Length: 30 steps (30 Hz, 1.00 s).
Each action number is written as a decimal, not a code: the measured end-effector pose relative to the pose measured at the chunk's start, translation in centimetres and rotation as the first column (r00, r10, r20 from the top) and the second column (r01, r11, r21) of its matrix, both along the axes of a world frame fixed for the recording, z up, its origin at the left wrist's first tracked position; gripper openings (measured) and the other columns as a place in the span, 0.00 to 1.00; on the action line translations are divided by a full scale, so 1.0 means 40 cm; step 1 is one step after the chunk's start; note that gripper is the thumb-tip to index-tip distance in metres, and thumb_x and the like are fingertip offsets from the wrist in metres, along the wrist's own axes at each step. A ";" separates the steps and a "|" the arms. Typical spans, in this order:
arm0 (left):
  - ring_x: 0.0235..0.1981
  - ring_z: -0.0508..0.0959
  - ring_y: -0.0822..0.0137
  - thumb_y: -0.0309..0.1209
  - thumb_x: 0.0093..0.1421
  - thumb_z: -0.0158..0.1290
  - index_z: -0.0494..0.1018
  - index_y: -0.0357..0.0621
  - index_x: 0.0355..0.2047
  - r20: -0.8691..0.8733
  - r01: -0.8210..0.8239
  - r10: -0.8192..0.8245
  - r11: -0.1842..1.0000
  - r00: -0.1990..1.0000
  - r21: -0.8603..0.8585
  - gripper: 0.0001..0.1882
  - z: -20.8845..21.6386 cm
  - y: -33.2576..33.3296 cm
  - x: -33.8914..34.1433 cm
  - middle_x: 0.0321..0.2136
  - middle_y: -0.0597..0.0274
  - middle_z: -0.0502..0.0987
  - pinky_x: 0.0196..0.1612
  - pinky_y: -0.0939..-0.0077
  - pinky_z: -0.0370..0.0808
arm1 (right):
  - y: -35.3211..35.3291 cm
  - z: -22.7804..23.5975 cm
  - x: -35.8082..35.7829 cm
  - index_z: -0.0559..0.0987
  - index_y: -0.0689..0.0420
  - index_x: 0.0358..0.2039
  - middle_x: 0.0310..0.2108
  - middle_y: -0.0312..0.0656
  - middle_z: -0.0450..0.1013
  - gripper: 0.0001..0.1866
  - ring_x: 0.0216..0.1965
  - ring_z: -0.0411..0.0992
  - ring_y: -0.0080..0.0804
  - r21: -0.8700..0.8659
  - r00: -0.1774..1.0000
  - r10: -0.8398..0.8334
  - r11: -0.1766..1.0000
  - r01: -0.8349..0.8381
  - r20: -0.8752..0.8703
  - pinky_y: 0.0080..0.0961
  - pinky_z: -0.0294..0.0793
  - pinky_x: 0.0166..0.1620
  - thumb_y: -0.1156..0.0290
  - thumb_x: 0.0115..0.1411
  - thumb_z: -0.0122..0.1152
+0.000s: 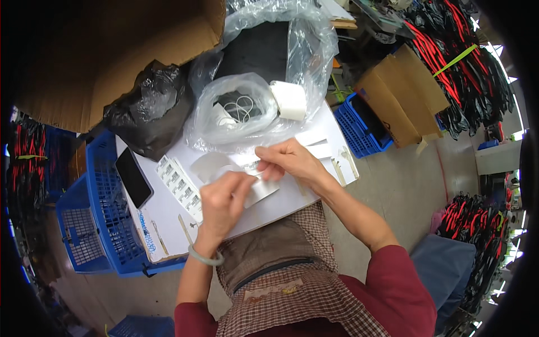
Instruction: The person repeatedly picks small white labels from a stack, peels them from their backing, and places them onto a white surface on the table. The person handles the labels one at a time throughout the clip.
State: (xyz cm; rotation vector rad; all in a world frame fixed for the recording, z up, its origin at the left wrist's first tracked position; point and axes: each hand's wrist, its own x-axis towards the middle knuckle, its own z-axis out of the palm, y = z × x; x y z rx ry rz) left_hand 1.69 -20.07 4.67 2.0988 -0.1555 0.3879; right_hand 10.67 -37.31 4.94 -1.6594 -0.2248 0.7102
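**Two bare hands meet over a small white flat piece; the work looks partway through**

Nearest is a brown-checked cloth apron (281, 292) against a white tabletop (296, 197). Over its front edge, the left hand (220, 197), with a pale bangle at the wrist, and the right hand (289, 162) nearly meet. Each has thumb and fingers drawn together; whether they are clamped on anything, I cannot tell. The small white flat piece (264, 192), paper or thin card, lies just below the fingers.

Left of the hands is a white sheet of printed labels (181, 186). Many labels remain on it, so labelling, if that is the work, appears unfinished. Beside it lies a black, glass-fronted phone (134, 177).

Farther back, a clear plastic bag (206, 119) gapes open around thin white cables (242, 108); it is unsealed, so packing seems incomplete. A white, block-shaped object (289, 101) sits at its right edge. Beyond stand a crumpled black bag (149, 109) and a large brown cardboard box (135, 64). How many pieces are finished cannot be judged.
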 end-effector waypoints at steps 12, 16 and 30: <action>0.31 0.79 0.58 0.23 0.52 0.64 0.75 0.35 0.46 0.004 -0.225 0.225 0.973 0.974 0.039 0.20 -0.030 0.035 -0.124 0.40 0.49 0.78 0.30 0.72 0.76 | -0.089 -0.057 0.185 0.79 0.63 0.45 0.32 0.45 0.75 0.21 0.33 0.74 0.32 -0.071 0.613 -0.478 0.750 0.657 0.629 0.27 0.72 0.38 0.77 0.49 0.70; 0.35 0.75 0.55 0.28 0.53 0.63 0.74 0.31 0.47 -0.028 -0.658 0.686 0.707 0.727 0.257 0.22 -0.098 0.161 -0.187 0.36 0.49 0.73 0.35 0.66 0.73 | -0.005 -0.003 0.099 0.79 0.62 0.41 0.39 0.47 0.73 0.16 0.40 0.71 0.40 0.045 0.296 -0.319 0.744 0.666 0.900 0.33 0.71 0.42 0.78 0.50 0.69; 0.28 0.79 0.69 0.31 0.66 0.54 0.76 0.29 0.43 -0.572 -0.725 0.450 0.482 0.686 -0.491 0.14 -0.170 0.244 -0.321 0.28 0.54 0.80 0.32 0.80 0.77 | 0.330 -0.164 -0.176 0.80 0.59 0.40 0.40 0.40 0.78 0.13 0.56 0.71 0.42 -0.323 0.000 0.333 0.913 -0.249 0.943 0.59 0.55 0.66 0.72 0.52 0.59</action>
